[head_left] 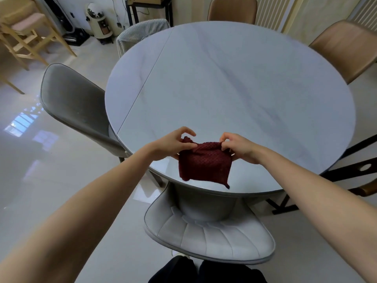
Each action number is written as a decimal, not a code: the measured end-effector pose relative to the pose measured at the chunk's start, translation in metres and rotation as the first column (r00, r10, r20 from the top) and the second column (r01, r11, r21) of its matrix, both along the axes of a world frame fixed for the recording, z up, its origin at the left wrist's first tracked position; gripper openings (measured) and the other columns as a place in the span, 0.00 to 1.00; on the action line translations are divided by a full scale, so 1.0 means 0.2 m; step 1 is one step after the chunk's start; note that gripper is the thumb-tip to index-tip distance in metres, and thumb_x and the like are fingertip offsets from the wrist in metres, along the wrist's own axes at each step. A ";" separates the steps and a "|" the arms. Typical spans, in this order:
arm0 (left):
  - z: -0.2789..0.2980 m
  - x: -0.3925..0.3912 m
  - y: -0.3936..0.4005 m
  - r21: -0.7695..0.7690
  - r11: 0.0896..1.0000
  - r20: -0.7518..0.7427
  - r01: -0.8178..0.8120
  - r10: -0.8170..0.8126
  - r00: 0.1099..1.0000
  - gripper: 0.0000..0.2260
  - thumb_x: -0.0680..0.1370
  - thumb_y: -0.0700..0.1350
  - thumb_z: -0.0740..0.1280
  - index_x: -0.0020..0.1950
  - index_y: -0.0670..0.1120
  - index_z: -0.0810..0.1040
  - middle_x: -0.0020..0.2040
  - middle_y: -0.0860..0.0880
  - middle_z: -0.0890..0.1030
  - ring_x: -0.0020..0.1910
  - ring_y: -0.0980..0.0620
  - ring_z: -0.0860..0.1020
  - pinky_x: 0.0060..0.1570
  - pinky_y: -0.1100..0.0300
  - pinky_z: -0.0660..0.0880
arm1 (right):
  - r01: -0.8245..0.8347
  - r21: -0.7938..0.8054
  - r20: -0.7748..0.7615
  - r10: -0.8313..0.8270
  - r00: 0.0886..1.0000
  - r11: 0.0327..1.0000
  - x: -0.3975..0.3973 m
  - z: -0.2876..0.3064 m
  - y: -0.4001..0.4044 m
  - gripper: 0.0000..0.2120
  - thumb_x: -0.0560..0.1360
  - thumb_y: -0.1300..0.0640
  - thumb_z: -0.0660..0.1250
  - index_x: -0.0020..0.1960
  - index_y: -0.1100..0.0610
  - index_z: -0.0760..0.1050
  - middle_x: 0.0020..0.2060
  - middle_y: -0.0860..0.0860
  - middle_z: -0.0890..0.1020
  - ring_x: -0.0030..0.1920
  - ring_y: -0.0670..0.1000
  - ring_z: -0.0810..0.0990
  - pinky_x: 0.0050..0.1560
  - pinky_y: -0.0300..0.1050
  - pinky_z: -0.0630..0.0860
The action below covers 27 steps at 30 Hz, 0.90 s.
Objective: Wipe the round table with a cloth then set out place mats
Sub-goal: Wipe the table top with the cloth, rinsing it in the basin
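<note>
Both hands, left hand [173, 142] and right hand [238, 147], pinch the dark-red waffle-textured cloth [205, 163] above the round pale marble desk [224, 82], apparently folding it for wiping.

The room was lit softly and evenly, rather cool in tone. The glossy floor [40, 139] at the left carried a bright reflection of a window, so daylight seemed to come from that side. The bench [234, 78] had a pale sheen and a weak glare near its front edge. Shadows were faint; only under the bench it was darker. The wide lens bent the picture strongly: the forearms looked stretched at the lower corners and straight lines curved near the edges. The whole picture was slightly soft, and the far corners more.
</note>
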<state>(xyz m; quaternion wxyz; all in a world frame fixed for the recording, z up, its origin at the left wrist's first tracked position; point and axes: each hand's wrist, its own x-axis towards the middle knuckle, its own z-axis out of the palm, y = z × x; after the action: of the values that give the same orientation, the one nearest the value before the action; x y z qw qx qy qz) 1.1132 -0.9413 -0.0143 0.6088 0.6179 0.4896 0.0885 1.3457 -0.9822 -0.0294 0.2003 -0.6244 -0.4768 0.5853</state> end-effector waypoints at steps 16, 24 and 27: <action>-0.66 0.11 0.05 0.389 0.912 -0.666 0.129 0.182 0.723 0.26 0.83 0.51 0.54 0.76 0.38 0.54 0.78 0.39 0.51 0.77 0.39 0.46 0.75 0.45 0.51 | -0.750 0.169 0.928 0.152 0.339 0.640 0.04 -0.71 -0.02 0.28 0.80 0.44 0.50 0.77 0.54 0.60 0.77 0.55 0.59 0.77 0.55 0.57 0.76 0.53 0.43; -0.88 -0.15 0.29 0.353 0.934 -0.772 0.061 0.253 0.582 0.31 0.83 0.54 0.51 0.78 0.40 0.40 0.77 0.39 0.37 0.76 0.41 0.36 0.74 0.44 0.37 | -0.831 0.194 0.888 0.266 0.375 0.522 -0.15 -0.94 0.10 0.31 0.80 0.42 0.44 0.79 0.56 0.50 0.78 0.55 0.49 0.78 0.54 0.47 0.77 0.54 0.43; -0.94 -0.25 0.33 0.345 0.935 -0.773 0.083 0.233 0.590 0.31 0.83 0.56 0.47 0.78 0.43 0.36 0.77 0.40 0.34 0.76 0.41 0.33 0.73 0.43 0.34 | -0.904 0.325 0.877 0.271 0.398 0.277 -0.30 -0.94 0.07 0.23 0.81 0.48 0.54 0.71 0.61 0.68 0.76 0.58 0.60 0.77 0.56 0.57 0.75 0.58 0.51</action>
<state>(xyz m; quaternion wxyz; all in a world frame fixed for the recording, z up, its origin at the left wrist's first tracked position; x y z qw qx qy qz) 1.0630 -0.8758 -0.2024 0.1994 0.6657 0.7135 -0.0893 1.2848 -0.9681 -0.2166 0.0018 -0.3722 -0.9259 0.0651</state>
